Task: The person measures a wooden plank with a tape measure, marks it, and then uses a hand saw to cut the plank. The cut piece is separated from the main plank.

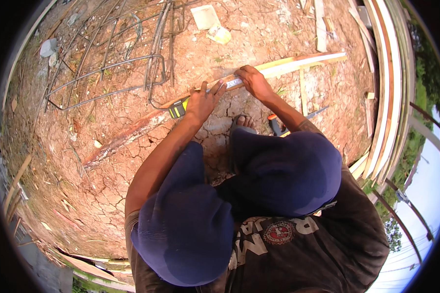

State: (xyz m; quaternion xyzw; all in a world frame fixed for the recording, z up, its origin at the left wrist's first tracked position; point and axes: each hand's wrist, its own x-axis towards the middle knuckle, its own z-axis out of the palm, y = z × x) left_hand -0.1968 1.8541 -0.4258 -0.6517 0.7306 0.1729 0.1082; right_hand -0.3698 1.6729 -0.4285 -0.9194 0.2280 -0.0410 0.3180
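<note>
A long narrow wooden strip (278, 67) lies slantwise over the cracked ground before me. Along it runs the pale blade of a tape measure (178, 109), whose yellow-green and black case sits beside my left wrist. My left hand (205, 101) bends over the strip, its fingers holding the blade down against the wood. Just to the right, my right hand (255, 83) is closed at the blade with fingers curled over the strip's edge. Its fingertips are partly hidden. A handsaw (277, 126) with an orange and black handle lies under my right forearm.
Bent steel rebar frames (107, 61) spread over the ground at the upper left. Long boards (388, 93) are stacked along the right side. A thin wood piece (303, 90) touches the strip. A crumpled pale package (205, 18) lies at the far side. My sandalled foot (243, 123) stands below my hands.
</note>
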